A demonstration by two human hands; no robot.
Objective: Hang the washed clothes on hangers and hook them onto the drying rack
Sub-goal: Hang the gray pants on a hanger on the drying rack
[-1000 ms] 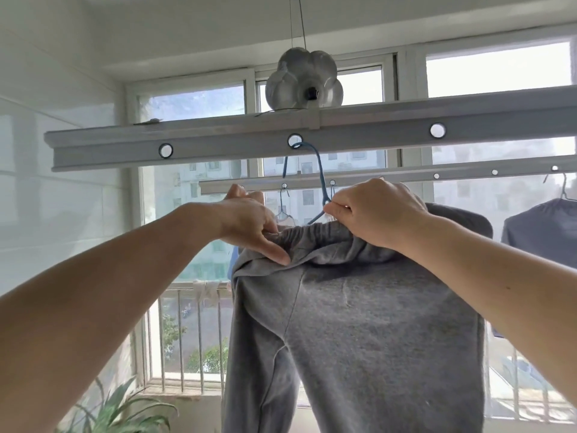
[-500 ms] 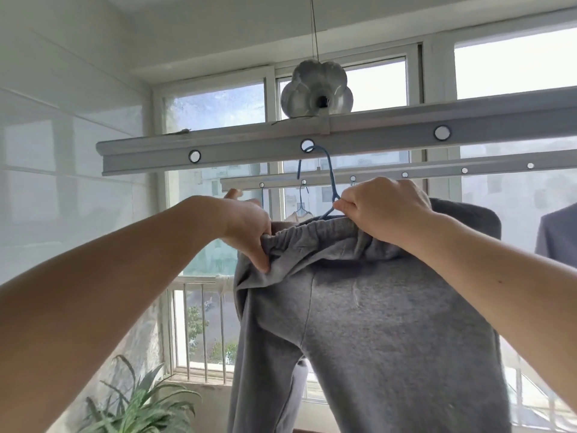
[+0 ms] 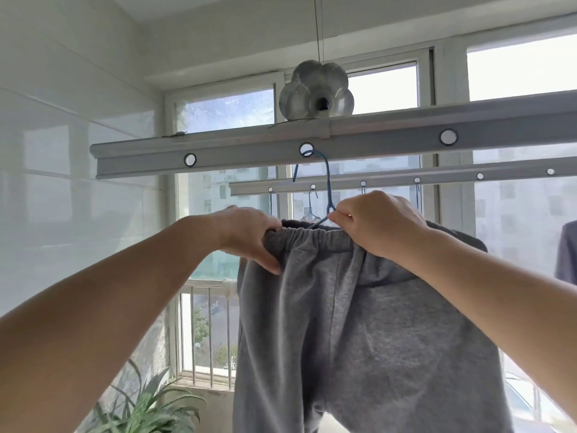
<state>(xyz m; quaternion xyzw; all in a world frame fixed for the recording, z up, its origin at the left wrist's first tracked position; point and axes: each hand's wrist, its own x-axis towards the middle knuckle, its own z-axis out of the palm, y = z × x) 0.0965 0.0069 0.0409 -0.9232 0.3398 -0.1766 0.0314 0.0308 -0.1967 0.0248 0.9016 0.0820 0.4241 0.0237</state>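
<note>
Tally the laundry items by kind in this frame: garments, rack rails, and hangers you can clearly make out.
Garments: 2 (grey sweatpants, dark garment at right edge)
Rack rails: 2 (near rail, far rail)
Hangers: 2 (blue hanger, far hanger)
Total: 6

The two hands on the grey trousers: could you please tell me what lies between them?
In the head view, the gathered waistband and blue hanger sit between the left hand and right hand.
</note>
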